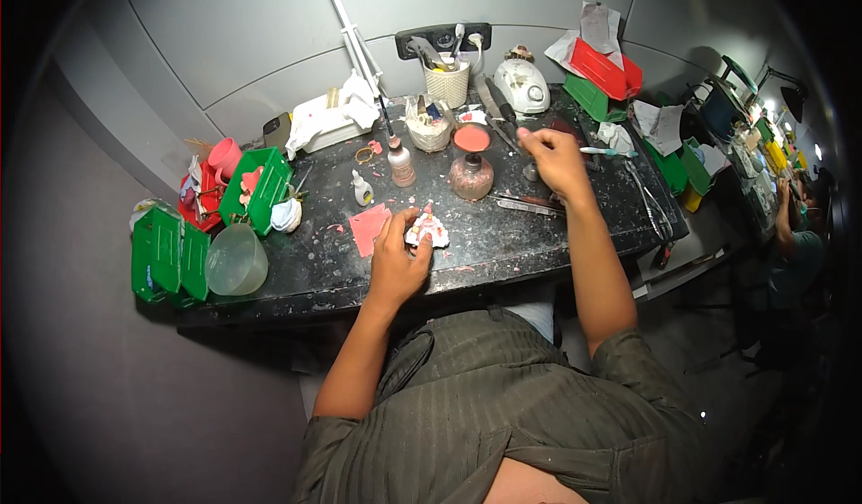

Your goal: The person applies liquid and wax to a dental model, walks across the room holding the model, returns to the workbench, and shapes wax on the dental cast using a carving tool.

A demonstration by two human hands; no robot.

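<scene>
My left hand (401, 260) is closed on a dental plaster model (427, 229) with pink wax and teeth on it, just above the near part of the black bench. Beside its fingers lies a flat pink wax sheet (368, 228). My right hand (555, 161) is raised over the right part of the bench, fingers pinched together; what they hold, if anything, is hidden. A white and teal toothbrush (612, 152) shows beyond that hand. Left of it stand a glass spirit burner (471, 177) and a round container of pink material (471, 137).
A pink-filled bottle (401, 163) and a small white dropper bottle (362, 189) stand mid-bench. Metal instruments (530, 206) lie right of the burner. Green bins (256, 190) and a translucent bowl (237, 260) crowd the left edge. A white machine (522, 85) sits behind. Another person works far right.
</scene>
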